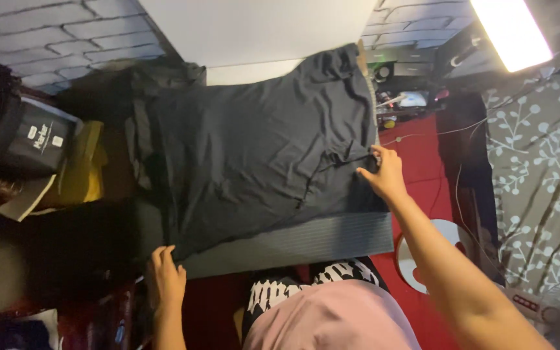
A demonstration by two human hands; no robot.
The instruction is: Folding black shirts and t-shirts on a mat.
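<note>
Head view: a dark ribbed mat (306,243) is covering the work surface at centre frame, with red fabric (422,162) showing to its right and a pale brick wall (53,29) running across the upper left. A lit lamp panel (510,29) is glowing in the upper right corner. A black garment (260,149) is lying spread flat over the mat. The left hand (165,279), at lower left, is pinching the garment's lower corner. The right hand (384,174), at centre right, is gripping the garment's right edge, fingers closed on cloth.
</note>
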